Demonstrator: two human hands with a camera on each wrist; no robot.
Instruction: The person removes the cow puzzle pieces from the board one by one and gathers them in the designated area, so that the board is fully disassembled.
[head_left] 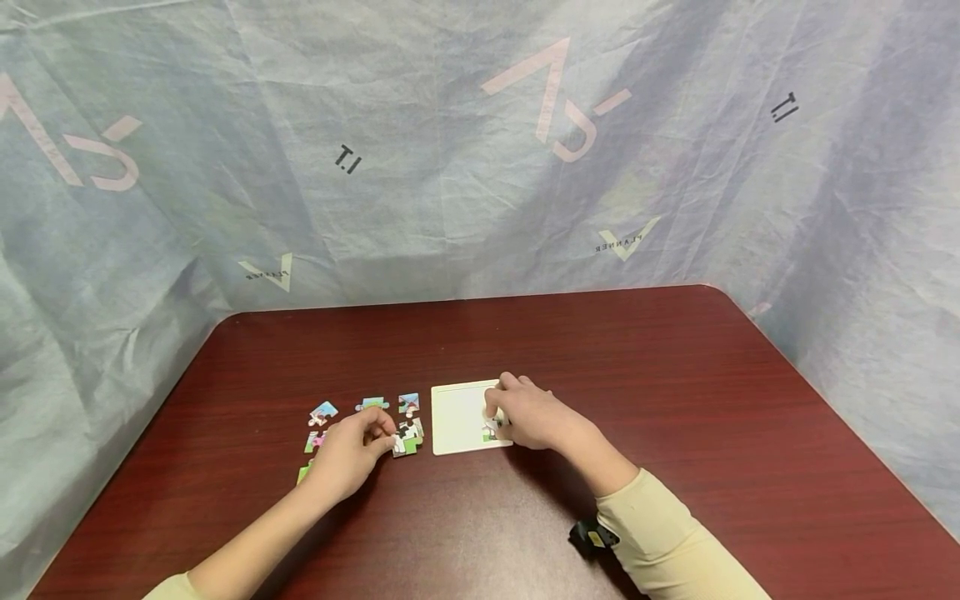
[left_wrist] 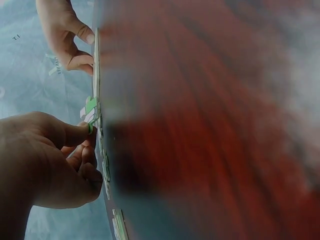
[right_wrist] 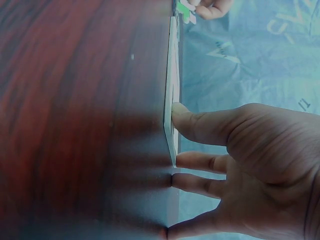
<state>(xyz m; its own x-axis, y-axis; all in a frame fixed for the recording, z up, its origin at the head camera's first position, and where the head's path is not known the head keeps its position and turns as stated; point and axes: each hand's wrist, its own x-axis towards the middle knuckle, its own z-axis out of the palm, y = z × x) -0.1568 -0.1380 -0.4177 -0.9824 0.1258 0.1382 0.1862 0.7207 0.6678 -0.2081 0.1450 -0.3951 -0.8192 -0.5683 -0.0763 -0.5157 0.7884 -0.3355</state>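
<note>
My left hand (head_left: 348, 454) pinches a jigsaw piece (left_wrist: 91, 106), white and green, between thumb and fingers. It holds the piece tilted just above the table, left of the puzzle board, beside other pieces. A pale cream puzzle board (head_left: 456, 421) with a raised rim lies flat near the middle. My right hand (head_left: 528, 412) arches over the board's right side, partly hiding it. Its thumb rests at a jigsaw piece (head_left: 489, 433) inside the board; in the right wrist view the other fingers (right_wrist: 197, 182) reach straight down, spread, at the board's edge and the table.
Several loose jigsaw pieces lie left of the board, among them a blue one (head_left: 372, 403), one by the board (head_left: 408, 404) and a tilted one (head_left: 323, 412). A dark red wooden table (head_left: 637, 358) carries everything, with a grey printed curtain (head_left: 420, 208) behind.
</note>
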